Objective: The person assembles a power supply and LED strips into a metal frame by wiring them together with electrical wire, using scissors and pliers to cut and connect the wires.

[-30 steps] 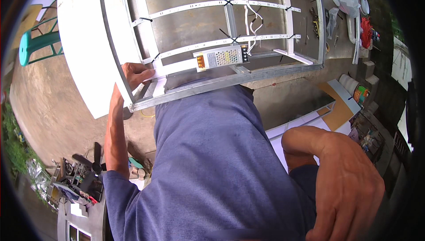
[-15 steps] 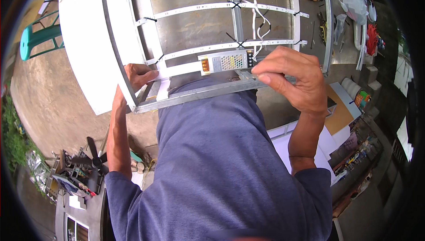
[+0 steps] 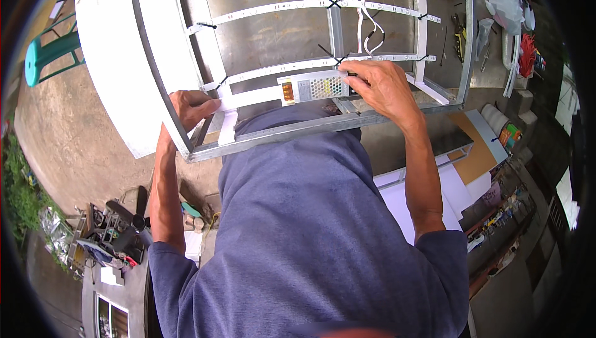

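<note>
Right hand (image 3: 388,90) moved in — fingers gripping one power supply (image 3: 320,88), left hand (image 3: 190,108) pinching one bar (image 3: 254,97).

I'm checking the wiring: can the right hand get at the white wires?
Likely yes: the right hand is at the right end of the metal box; the white wires loop just beyond, mostly uncovered.

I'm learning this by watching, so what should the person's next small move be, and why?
I'd probably steady the perforated metal box with the right hand, since that hand is at the box's right end, while the left hand holds the far end of the white strip leading to it.
</note>
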Demonstrator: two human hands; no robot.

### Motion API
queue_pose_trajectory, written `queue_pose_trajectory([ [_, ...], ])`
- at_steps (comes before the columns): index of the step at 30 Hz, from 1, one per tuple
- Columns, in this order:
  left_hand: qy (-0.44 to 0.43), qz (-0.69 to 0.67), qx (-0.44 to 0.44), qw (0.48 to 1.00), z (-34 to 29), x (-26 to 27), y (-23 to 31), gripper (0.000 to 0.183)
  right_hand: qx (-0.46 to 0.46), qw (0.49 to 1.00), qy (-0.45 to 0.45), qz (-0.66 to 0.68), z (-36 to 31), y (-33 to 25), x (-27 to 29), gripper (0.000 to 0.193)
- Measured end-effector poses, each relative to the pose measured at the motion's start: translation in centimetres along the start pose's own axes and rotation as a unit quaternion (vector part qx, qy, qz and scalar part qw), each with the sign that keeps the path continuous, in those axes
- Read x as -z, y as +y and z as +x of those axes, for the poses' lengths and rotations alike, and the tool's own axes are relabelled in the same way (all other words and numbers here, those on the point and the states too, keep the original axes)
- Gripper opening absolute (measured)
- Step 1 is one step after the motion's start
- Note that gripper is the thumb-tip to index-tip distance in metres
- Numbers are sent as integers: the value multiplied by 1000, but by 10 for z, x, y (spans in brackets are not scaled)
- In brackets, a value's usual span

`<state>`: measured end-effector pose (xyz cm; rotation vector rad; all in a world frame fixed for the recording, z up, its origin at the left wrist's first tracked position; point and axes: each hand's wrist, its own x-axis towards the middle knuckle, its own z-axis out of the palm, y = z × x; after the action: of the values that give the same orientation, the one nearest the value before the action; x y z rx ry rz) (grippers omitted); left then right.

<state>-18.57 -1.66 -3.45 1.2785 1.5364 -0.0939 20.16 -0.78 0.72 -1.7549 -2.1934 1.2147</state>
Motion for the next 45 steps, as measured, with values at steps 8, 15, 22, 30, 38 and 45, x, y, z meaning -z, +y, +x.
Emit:
queue_pose_trajectory([
  [8, 10, 10, -11, 1000, -1, -2, -4, 24, -1, 1000, -7, 9, 0, 2, -1, 20],
  [15, 13, 8, -28, 999, -3, -6, -13, 23, -34, 998, -50, 16, -2, 6, 0, 22],
  [22, 16, -26, -66, 997, -4, -7, -9, 22, 3, 1000, -14, 27, -6, 9, -4, 21],
  [30, 11, -27, -62, 998, -2, -7, -15, 23, 57, 998, 17, -25, -7, -18, -5, 25],
  [38, 16, -16, -59, 998, -1, -8, -12, 26, 104, 994, 17, -40, -1, -8, -15, 23],
  [45, 18, -50, -51, 997, -5, -7, 0, 22, 13, 978, 208, 4, -12, 2, 13, 19],
])
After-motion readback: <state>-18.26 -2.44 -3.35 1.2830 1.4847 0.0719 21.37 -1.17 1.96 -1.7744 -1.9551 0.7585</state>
